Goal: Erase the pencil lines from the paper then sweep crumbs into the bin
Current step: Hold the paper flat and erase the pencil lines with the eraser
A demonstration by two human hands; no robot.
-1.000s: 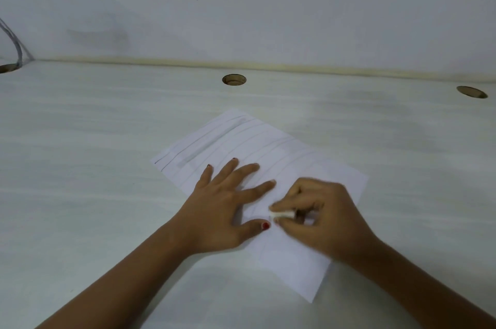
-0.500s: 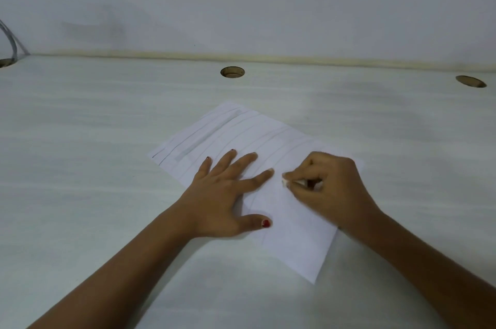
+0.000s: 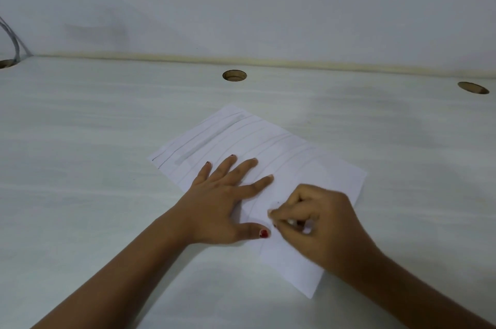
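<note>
Paper held flat by one hand, eraser at work in the other

Paper lies askew near the middle of the pale table, one corner pointing to the wall and another toward the person. Pencil lines cross its far half, darkest at the left corner, with a grey smudged band among them. The part nearest the person looks blank.

The left hand lies palm down on the sheet's left side. Its fingers are straight and spread, and the thumb stretches toward the other hand. It grips nothing and simply presses the paper to the table. The thumbnail is plainly red.

The right hand sits on the near right part of the sheet, just beside the left thumb. Its fingers are curled in tight, thumb and forefinger pinching a small white eraser. Blur hides the eraser's shape, and whether it touches the paper cannot be told.

Three round holes pierce the table along its back edge: one in the middle, one at the right and one at the far left. A grey cable drops into the far-left hole
</note>
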